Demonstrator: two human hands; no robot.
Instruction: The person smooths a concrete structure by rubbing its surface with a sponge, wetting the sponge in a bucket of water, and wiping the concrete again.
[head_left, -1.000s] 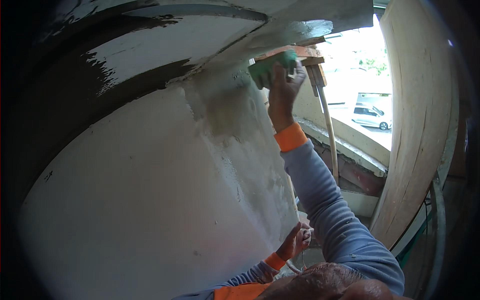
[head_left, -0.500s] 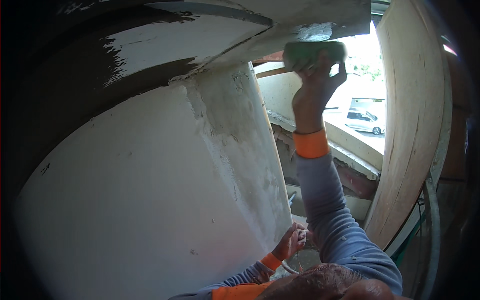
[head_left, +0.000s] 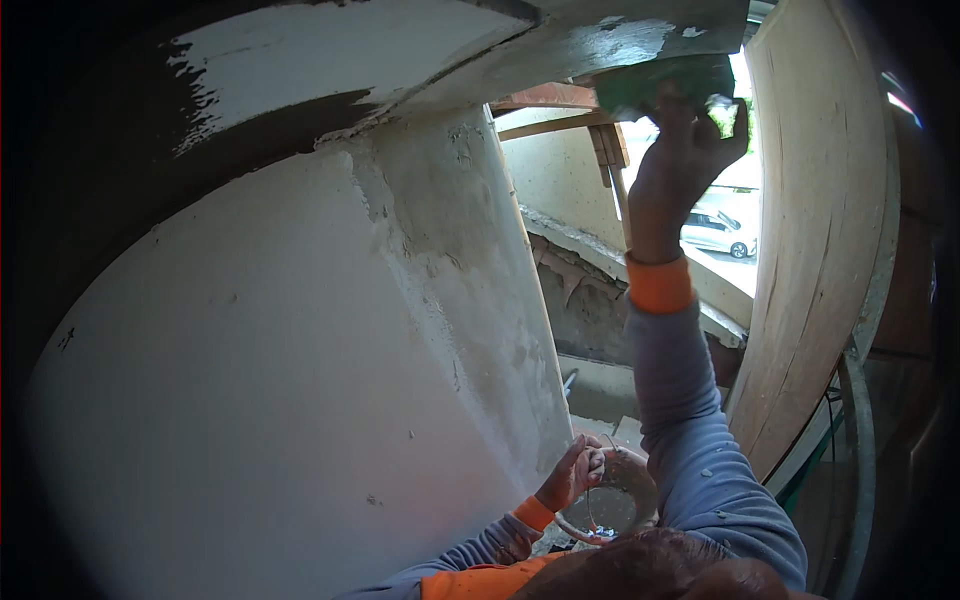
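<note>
My right hand [head_left: 690, 165] is raised and closed on a green plastering float [head_left: 650, 85], whose flat face is up against the underside of a concrete beam [head_left: 560, 50]. A wet, shiny patch of plaster [head_left: 635, 42] lies on that surface just beyond the float. Lower down, my left hand [head_left: 573, 473] is closed round the thin wire handle of a bucket [head_left: 647, 470]. The bucket hangs or stands below that hand; which of the two I cannot tell. Inside it is greyish matter, partly hidden by my right sleeve.
A broad pale wall [head_left: 240, 340] fills the left, with a rougher grey plastered strip [head_left: 460, 250] along its edge. On the right stands a tall wooden board [head_left: 820, 220] beside a metal pipe [head_left: 858, 460]. A white car [head_left: 715, 232] shows outside through the opening.
My right hand has slid the float to the right along the underside of the beam. More of the bucket shows below my left hand, which stays closed on the handle.
</note>
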